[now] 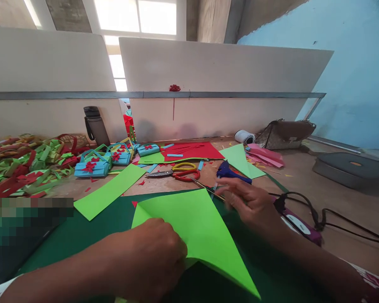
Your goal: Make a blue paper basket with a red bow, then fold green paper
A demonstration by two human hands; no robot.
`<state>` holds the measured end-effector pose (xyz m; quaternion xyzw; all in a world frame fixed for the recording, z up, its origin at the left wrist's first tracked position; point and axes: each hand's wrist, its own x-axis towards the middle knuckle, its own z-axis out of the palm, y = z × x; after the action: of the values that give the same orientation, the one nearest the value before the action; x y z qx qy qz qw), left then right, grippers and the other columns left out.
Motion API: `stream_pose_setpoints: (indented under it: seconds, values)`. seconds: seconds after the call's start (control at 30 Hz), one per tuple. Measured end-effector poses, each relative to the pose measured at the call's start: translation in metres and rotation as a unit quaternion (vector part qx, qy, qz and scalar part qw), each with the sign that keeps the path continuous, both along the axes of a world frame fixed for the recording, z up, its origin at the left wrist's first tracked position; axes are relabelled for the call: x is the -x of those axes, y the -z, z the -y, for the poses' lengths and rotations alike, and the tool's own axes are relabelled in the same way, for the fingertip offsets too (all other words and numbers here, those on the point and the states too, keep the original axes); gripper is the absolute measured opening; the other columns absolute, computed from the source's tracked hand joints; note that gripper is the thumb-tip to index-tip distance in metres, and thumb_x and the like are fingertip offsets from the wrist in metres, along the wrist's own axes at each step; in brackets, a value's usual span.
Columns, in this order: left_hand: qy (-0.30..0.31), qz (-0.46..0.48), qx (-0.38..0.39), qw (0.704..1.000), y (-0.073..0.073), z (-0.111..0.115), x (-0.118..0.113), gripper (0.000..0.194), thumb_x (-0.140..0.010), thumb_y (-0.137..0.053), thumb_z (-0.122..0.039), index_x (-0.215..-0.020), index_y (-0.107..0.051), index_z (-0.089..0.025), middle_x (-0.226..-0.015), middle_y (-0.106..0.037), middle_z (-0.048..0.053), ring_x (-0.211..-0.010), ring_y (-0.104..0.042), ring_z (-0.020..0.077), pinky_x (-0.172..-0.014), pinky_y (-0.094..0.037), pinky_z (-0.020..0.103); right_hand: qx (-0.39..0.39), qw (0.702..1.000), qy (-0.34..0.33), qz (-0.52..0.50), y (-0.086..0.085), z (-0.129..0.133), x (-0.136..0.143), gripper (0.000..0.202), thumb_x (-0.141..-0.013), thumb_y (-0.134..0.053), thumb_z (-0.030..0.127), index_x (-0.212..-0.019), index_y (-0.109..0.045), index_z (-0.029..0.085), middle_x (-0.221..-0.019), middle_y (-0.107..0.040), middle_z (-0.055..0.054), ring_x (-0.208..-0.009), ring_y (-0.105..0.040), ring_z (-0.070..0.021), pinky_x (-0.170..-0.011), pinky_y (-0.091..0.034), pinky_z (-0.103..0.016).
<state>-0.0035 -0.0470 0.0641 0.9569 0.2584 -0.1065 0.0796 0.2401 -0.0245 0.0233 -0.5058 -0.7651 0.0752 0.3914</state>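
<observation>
- Our left hand (159, 252) is gripping the green sheet (189, 214), fingers curled.
- Our right hand (254, 204) is loosely curling near the glue gun (226, 170); we cannot tell its grip.

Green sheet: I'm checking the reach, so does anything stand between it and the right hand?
Partly: a thin tool lies at the far right corner of the green sheet, close by the right hand. Nearer the person, nothing visible stands between sheet and hand; only the dark green mat shows there.
</observation>
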Motion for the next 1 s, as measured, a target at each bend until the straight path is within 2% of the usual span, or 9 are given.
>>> stream_pose_setpoints:
  seconds: [0.13,0.33,0.43,0.5,0.63,0.7,0.8,0.9,1.0]
  values:
    - [0.031,-0.067,-0.017,0.997,0.002,0.01,-0.011,0.016,-0.074,-0.054,-0.007,-0.067,-0.064,-0.017,-0.07,-0.067,0.007,-0.058,-0.059,0.0195,-0.049,-0.037,0.028,-0.043,0.996,-0.067,0.045,-0.002,0.004,0.004,0.031,-0.087,-0.052,0.018,-0.117,-0.059,0.023,-0.116,-0.064,-0.007,-0.106,-0.06,-0.0208,-0.093,-0.046,-0.036]
    - [-0.006,-0.026,-0.006,1.0,0.007,0.014,-0.012,0.02,-0.077,-0.05,-0.007,-0.077,-0.066,-0.018,-0.078,-0.067,0.008,-0.063,-0.061,0.0207,-0.055,-0.041,0.03,-0.115,0.993,-0.011,0.017,-0.005,0.014,-0.003,0.019,-0.088,-0.055,0.02,-0.106,-0.061,0.022,-0.096,-0.07,-0.003,-0.088,-0.066,-0.0165,-0.08,-0.05,-0.028]
    - [-0.011,-0.026,-0.008,1.0,0.007,0.014,-0.012,0.018,-0.077,-0.05,-0.007,-0.077,-0.066,-0.018,-0.079,-0.067,0.008,-0.064,-0.061,0.02,-0.056,-0.041,0.029,-0.06,0.995,-0.066,0.035,-0.007,0.017,-0.003,0.021,-0.089,-0.051,0.015,-0.108,-0.06,0.021,-0.091,-0.07,-0.003,-0.086,-0.065,-0.0145,-0.079,-0.05,-0.026]
    - [-0.004,-0.044,-0.023,0.999,0.006,0.015,-0.013,0.018,-0.075,-0.051,-0.006,-0.074,-0.065,-0.017,-0.076,-0.067,0.007,-0.063,-0.061,0.0195,-0.055,-0.04,0.028,-0.003,0.986,-0.145,0.081,-0.007,0.016,-0.004,0.029,-0.088,-0.045,0.007,-0.11,-0.06,0.02,-0.102,-0.068,-0.006,-0.099,-0.062,-0.0156,-0.087,-0.047,-0.027]
    - [0.01,-0.047,-0.056,0.997,0.001,0.013,-0.01,0.017,-0.073,-0.052,-0.004,-0.069,-0.063,-0.016,-0.07,-0.066,0.006,-0.057,-0.059,0.0183,-0.05,-0.036,0.027,0.137,0.919,-0.288,0.231,-0.014,0.012,-0.011,0.052,-0.076,-0.045,-0.004,-0.121,-0.057,0.019,-0.131,-0.054,-0.01,-0.129,-0.04,-0.0212,-0.108,-0.031,-0.041]
    - [0.028,-0.037,-0.052,0.998,-0.002,0.009,-0.006,0.017,-0.074,-0.052,-0.007,-0.065,-0.063,-0.017,-0.063,-0.064,0.005,-0.052,-0.056,0.0169,-0.046,-0.032,0.027,0.207,0.887,-0.316,0.265,-0.019,0.012,-0.014,0.058,-0.074,-0.048,-0.002,-0.127,-0.052,0.022,-0.138,-0.048,-0.008,-0.135,-0.032,-0.023,-0.111,-0.021,-0.047]
    - [0.049,-0.03,-0.02,0.998,-0.004,-0.001,0.0,0.018,-0.077,-0.052,-0.012,-0.065,-0.064,-0.017,-0.057,-0.062,0.002,-0.044,-0.048,0.0129,-0.041,-0.025,0.026,0.273,0.864,-0.341,0.25,-0.024,0.017,-0.01,0.061,-0.075,-0.061,0.01,-0.133,-0.048,0.023,-0.142,-0.044,-0.008,-0.137,-0.027,-0.0272,-0.112,-0.016,-0.052]
    - [-0.03,0.012,0.037,0.999,-0.005,-0.01,0.006,0.018,-0.08,-0.051,-0.015,-0.067,-0.064,-0.017,-0.054,-0.059,-0.001,-0.041,-0.043,0.0102,-0.038,-0.023,0.022,0.278,0.874,-0.357,0.178,-0.017,0.024,0.005,0.041,-0.077,-0.064,0.018,-0.118,-0.061,0.024,-0.129,-0.057,-0.007,-0.13,-0.04,-0.0274,-0.111,-0.018,-0.05]
    - [-0.058,0.12,0.162,0.978,-0.006,-0.02,0.012,0.029,-0.089,-0.044,-0.03,-0.077,-0.067,-0.017,-0.063,-0.064,-0.001,-0.05,-0.053,0.0106,-0.043,-0.034,0.017,0.294,0.895,-0.332,0.036,-0.004,0.026,0.016,0.019,-0.088,-0.053,0.023,-0.092,-0.071,0.021,-0.1,-0.069,-0.004,-0.102,-0.06,-0.0214,-0.096,-0.042,-0.036]
